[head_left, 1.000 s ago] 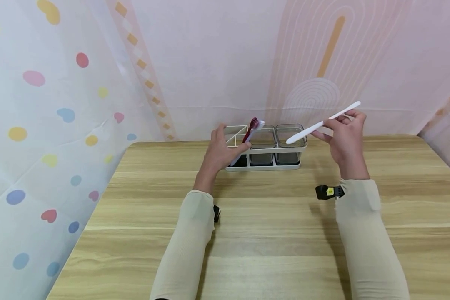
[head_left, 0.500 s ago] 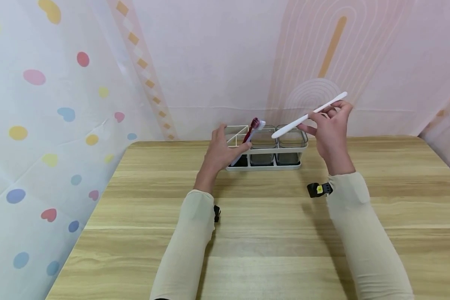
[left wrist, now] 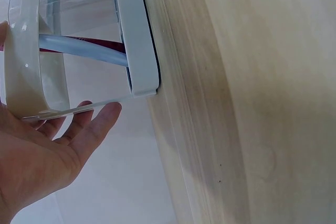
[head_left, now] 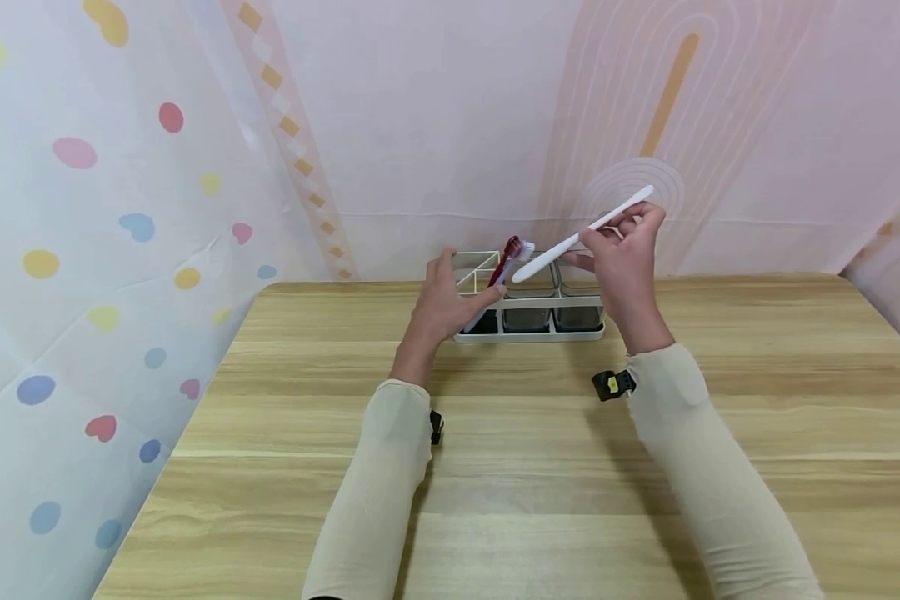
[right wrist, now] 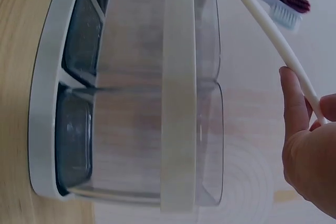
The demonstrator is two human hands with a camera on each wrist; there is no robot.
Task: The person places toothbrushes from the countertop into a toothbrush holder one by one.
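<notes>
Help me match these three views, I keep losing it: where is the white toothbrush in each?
Head: white toothbrush, upper centre, slanted, pinched by the right hand.
Left wrist: not in it.
Right wrist: upper right, running diagonally to the fingers.
Shared landmark: the white holder.

Two bare hands, left hand (head_left: pixel 442 304) and right hand (head_left: pixel 624 267), no rings or gloves. Forearms covered in snug, cream-beige ribbed sleeves (head_left: pixel 375 492) reaching to the wrists; a square patch of the same fabric on the right sleeve (head_left: pixel 682 387). Small black wrist-mounted devices strapped at each cuff: left wrist device (head_left: pixel 436 427) plain black, right wrist device (head_left: pixel 613 384) black with a yellow mark.
</notes>
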